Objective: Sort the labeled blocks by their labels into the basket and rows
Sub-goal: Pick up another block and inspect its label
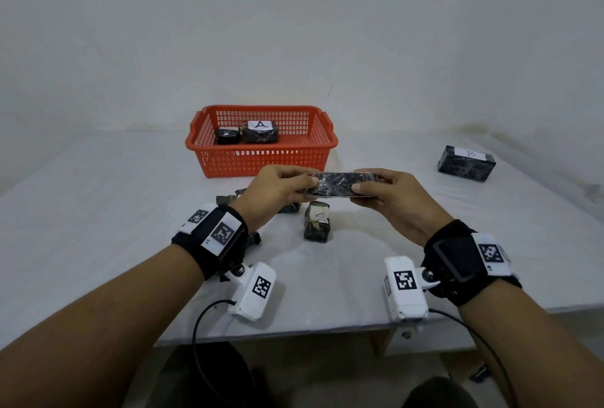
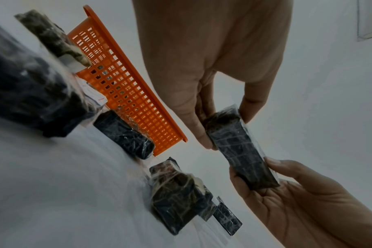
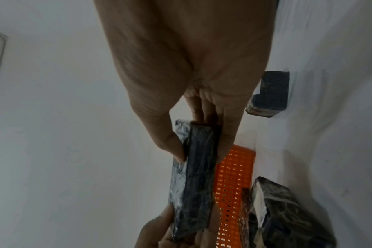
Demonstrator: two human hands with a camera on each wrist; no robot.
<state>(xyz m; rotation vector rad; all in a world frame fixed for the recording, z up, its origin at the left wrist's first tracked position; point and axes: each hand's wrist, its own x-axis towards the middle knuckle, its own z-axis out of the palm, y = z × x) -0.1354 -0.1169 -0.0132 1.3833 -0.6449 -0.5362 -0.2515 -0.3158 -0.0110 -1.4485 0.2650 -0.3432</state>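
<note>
Both hands hold one long dark wrapped block [image 1: 340, 184] level in the air in front of the orange basket [image 1: 209, 146]. My left hand [image 1: 287, 185] pinches its left end and my right hand [image 1: 376, 192] pinches its right end; its label is hidden. In the left wrist view the same block [image 2: 240, 151] runs between the two hands. The basket holds a block labeled A [image 1: 260, 132] and a smaller dark block [image 1: 226, 136]. A block labeled B [image 1: 466, 163] lies alone on the right of the table. Another labeled block [image 1: 317, 221] lies under the hands.
More wrapped blocks [image 1: 228, 200] lie partly hidden under my left hand. The white table [image 1: 98, 211] meets the wall behind the basket, and its front edge [image 1: 294, 332] runs below my wrists. Cables hang from the wrist cameras.
</note>
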